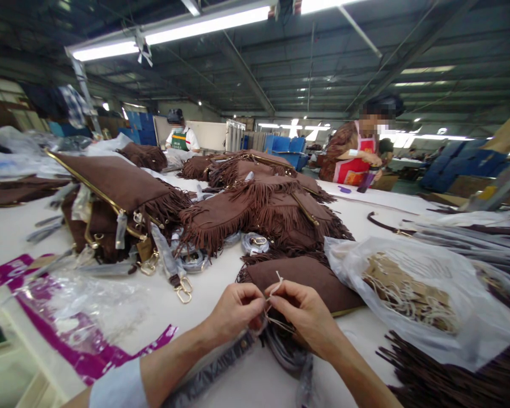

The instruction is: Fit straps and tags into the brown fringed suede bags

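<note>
String (277, 285) is pinched between the fingertips of the left hand (238, 309) and right hand (301, 310), apparently mid-tying, unfinished; a brown fringed bag (301, 277) lies on the desk (212, 286) just beyond the grip.

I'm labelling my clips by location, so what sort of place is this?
Probably a bag factory or workshop: fringed brown bags are heaped on a long white table, two co-workers in aprons stand beyond it, and strip lights hang under a high metal roof.
</note>
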Available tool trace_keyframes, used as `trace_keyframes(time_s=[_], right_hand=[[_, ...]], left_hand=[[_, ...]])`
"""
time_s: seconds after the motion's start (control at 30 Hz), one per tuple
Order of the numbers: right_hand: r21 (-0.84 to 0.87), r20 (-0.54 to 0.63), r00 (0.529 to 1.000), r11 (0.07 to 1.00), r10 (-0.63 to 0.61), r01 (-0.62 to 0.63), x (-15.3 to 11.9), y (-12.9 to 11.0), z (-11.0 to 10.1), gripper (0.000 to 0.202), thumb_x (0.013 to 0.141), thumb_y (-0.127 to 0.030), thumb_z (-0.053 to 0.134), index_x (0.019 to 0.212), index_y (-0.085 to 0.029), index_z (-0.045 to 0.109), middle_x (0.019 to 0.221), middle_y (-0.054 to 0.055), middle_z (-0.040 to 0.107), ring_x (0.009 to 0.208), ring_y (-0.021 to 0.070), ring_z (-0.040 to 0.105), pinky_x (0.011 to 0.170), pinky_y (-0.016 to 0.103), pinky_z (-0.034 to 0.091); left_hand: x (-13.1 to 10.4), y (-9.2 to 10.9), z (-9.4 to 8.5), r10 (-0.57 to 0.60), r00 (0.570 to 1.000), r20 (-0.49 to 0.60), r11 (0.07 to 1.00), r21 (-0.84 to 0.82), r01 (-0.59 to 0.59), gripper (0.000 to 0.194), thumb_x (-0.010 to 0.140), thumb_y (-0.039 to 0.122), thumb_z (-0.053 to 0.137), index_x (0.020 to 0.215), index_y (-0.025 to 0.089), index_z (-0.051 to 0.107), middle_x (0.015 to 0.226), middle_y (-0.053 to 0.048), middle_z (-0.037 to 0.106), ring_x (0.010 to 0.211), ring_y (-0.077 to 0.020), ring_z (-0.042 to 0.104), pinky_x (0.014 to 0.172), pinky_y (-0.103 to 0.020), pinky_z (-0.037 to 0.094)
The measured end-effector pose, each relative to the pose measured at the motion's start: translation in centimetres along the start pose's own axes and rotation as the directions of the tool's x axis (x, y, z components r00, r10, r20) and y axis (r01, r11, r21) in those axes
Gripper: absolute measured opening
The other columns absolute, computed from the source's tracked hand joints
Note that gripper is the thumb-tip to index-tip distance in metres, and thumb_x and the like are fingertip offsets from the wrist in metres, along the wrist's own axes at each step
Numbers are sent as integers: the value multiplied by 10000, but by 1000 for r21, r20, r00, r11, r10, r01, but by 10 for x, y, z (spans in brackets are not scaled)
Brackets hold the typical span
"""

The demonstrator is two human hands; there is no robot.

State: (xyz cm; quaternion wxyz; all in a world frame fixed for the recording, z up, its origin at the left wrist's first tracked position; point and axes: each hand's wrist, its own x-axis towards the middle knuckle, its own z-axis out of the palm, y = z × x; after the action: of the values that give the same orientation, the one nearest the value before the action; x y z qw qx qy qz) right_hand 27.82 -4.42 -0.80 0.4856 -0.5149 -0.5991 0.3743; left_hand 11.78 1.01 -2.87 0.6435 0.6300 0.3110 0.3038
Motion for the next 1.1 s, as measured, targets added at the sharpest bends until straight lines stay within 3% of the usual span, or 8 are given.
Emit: trace_keyframes(time_s=[0.17,0.33,0.47,0.6,0.77,0.93,1.0,1.1], right_hand=[[-167,-57,998,986,-10,1,0,6,0,119,804,-315,582,803,-197,605,677,-31,589,624,146,533,599,247,434],[-379,72,997,926,28,1,-6,-18,-11,62,797,-256,564,775,-206,593,690,-29,585,643,150,531,604,248,398],[-680,108,986,733,129,-21,-16,-36,-29,177,650,-133,631,793,-208,557,814,-16,576,754,165,540,655,253,364],[-841,131,950,540,285,-46,-20,-37,-36,119,675,-121,598,720,-214,540,766,-11,611,733,179,554,618,270,295],[-774,166,974,632,156,30,-20,-41,-35,117,790,-180,522,683,-221,500,719,-20,607,703,169,561,609,262,302],[-616,105,992,788,70,10,-18,-44,-31,195,884,-268,442,692,-235,458,580,-47,572,560,147,543,537,244,319],[-560,87,995,829,57,2,-17,-40,-25,200,897,-272,443,702,-236,466,533,-59,562,510,140,544,522,234,337],[-569,71,997,821,-12,51,-15,-29,-13,177,916,-266,445,751,-235,501,553,-53,587,528,150,589,524,229,368]], left_hand=[[1,0,0,-59,997,55,963,-260,71,195,646,291,721,671,122,629,572,11,575,507,-80,474,514,-192,361],[3,-3,-6,-138,974,177,791,-572,216,184,633,233,764,683,114,634,674,-9,605,547,-78,496,543,-192,366],[4,-1,-14,-156,967,203,679,-689,254,179,678,208,763,711,119,612,764,-25,645,552,-73,521,556,-193,394],[5,1,-20,-138,980,142,666,-719,198,141,708,175,737,741,112,615,917,-104,709,593,-89,567,567,-195,421],[3,1,-22,-96,983,155,686,-705,178,58,727,151,680,752,109,647,1069,-159,708,801,-164,656,669,-230,481],[-1,6,-19,-8,984,180,815,-568,111,97,619,105,681,715,105,687,1141,-136,688,518,-63,596,500,-177,411],[-3,5,-15,-5,986,168,908,-412,75,166,635,121,687,797,122,725,936,-87,731,451,-63,578,427,-162,344],[-6,3,-7,-4,992,130,966,-257,37,243,672,185,694,906,137,732,584,6,647,402,-86,558,392,-155,327]])
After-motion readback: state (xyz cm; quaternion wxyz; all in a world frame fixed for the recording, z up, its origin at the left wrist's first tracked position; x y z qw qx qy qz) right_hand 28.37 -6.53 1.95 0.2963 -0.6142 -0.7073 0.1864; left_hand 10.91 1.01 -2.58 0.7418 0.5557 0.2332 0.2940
